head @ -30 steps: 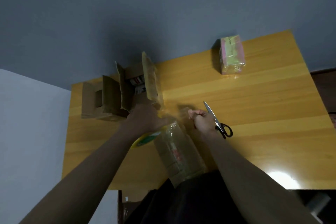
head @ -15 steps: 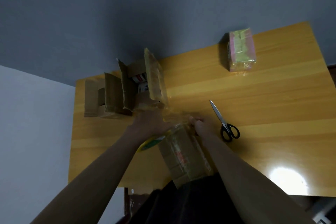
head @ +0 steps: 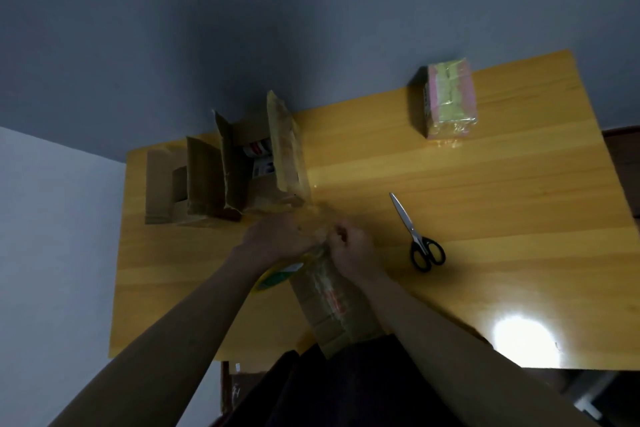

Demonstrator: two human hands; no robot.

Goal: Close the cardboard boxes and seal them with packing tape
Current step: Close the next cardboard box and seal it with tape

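A closed cardboard box (head: pixel 334 308) lies lengthwise at the table's near edge, with clear tape along its top. My left hand (head: pixel 273 241) grips a tape roll with a yellow-green core (head: pixel 277 279) at the box's far left corner. My right hand (head: pixel 351 248) is curled at the box's far end and pinches the clear tape there. Two open cardboard boxes stand at the back left: the larger (head: pixel 263 163) with items inside and flaps upright, the smaller (head: pixel 180 180) beside it.
Black-handled scissors (head: pixel 417 236) lie on the wooden table (head: pixel 485 218) to the right of my hands. A pink and yellow taped box (head: pixel 450 97) sits at the far right. A bright light reflection shows on the table's near right corner.
My right hand has moved left from beside the scissors to the box's far end, next to my left hand. The view has shifted slightly.
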